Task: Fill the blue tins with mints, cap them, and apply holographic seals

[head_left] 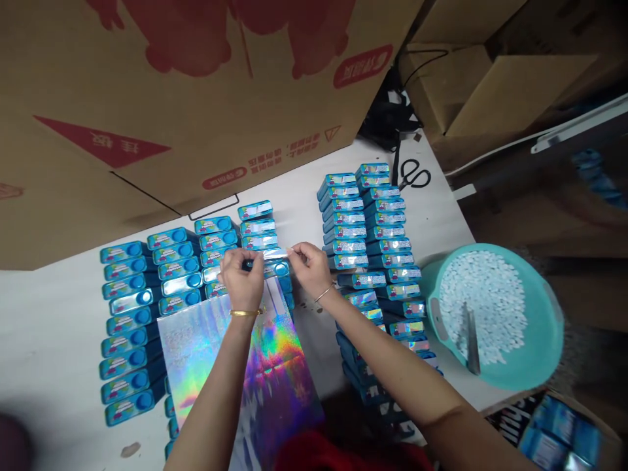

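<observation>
My left hand (243, 278), with a gold bracelet at the wrist, is closed in a pinch on one end of a shiny holographic sticker strip (275, 254). The other end is pinched by my right hand (310, 267), so the strip is stretched flat between them. Just below it is the top of a small blue tin (280, 269) with a round mark at one end; I cannot tell whether strip and tin touch. A large holographic sheet (240, 373) lies under my left forearm, covering part of the tins.
Several blue tins (125, 343) stand in columns at left. More tins with shiny strips on top (346, 219) stand at right. Black scissors (415, 175) lie behind those. A turquoise basin (544, 340) holds white pieces and a metal tool (471, 343). A big cardboard box (196, 111) borders the back.
</observation>
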Motion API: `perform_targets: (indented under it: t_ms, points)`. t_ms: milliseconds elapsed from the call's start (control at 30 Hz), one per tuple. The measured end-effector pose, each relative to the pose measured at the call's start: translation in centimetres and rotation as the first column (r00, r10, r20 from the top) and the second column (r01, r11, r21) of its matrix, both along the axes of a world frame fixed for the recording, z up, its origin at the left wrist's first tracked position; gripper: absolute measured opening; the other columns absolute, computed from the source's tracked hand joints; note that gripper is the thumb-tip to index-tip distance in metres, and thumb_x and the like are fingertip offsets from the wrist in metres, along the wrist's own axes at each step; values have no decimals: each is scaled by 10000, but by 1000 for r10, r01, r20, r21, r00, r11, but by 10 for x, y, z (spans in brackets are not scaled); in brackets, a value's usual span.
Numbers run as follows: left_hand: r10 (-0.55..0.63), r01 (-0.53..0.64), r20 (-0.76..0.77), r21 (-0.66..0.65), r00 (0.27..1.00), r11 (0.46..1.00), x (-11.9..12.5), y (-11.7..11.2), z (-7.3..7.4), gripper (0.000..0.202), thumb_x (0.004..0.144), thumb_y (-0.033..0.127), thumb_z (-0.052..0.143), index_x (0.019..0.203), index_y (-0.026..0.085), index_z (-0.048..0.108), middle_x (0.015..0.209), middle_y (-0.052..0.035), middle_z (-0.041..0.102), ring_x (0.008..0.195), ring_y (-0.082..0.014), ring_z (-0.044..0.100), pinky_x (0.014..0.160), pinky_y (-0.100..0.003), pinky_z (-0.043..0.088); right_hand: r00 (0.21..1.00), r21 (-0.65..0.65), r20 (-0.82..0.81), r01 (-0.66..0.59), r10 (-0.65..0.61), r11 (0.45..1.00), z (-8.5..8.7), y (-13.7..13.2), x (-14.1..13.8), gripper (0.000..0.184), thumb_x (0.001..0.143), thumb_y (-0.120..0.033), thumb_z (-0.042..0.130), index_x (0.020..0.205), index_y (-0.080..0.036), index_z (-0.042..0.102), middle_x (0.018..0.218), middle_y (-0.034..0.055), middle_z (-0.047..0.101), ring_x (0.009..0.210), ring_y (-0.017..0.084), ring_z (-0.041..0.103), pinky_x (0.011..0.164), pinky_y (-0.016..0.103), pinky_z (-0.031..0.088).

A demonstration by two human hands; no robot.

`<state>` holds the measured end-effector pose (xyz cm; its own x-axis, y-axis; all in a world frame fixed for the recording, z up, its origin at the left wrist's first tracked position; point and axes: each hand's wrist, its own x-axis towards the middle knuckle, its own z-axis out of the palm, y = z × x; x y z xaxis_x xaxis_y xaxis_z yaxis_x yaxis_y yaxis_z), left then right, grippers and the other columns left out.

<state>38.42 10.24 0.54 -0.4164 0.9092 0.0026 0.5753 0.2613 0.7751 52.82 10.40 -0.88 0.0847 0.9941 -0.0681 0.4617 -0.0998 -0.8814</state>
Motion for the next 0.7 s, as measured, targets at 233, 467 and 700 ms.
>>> perform_targets:
  t_ms: [233,467,700]
  points:
    - [-77,35,-275,-154,958,987,5,3,-6,106,758,301,609,716,204,600,979,-66,581,1039,-296,501,941,-495,332,992,-89,124,-24,35,996,-23,4,-3,235,883,-349,529,748,-194,643,722,12,611,738,157,545,697,269,365]
    - [10,-76,-355,-171,935,982,5,3,-2,583,667,386,695,1157,156,479,1187,-157,486,1144,-365,437,948,-528,349,994,-65,104,-20,26,998,-17,-12,-5,314,942,-389,453,1050,-224,698,865,33,612,884,179,541,806,299,386]
    - [5,-89,-355,-219,935,972,4,11,-5,624,640,352,721,1183,163,480,1228,-166,473,1177,-388,429,945,-570,352,933,-172,283,-176,220,969,-15,-15,-5,388,988,-453,356,1156,-300,671,930,26,604,935,190,494,808,313,330]
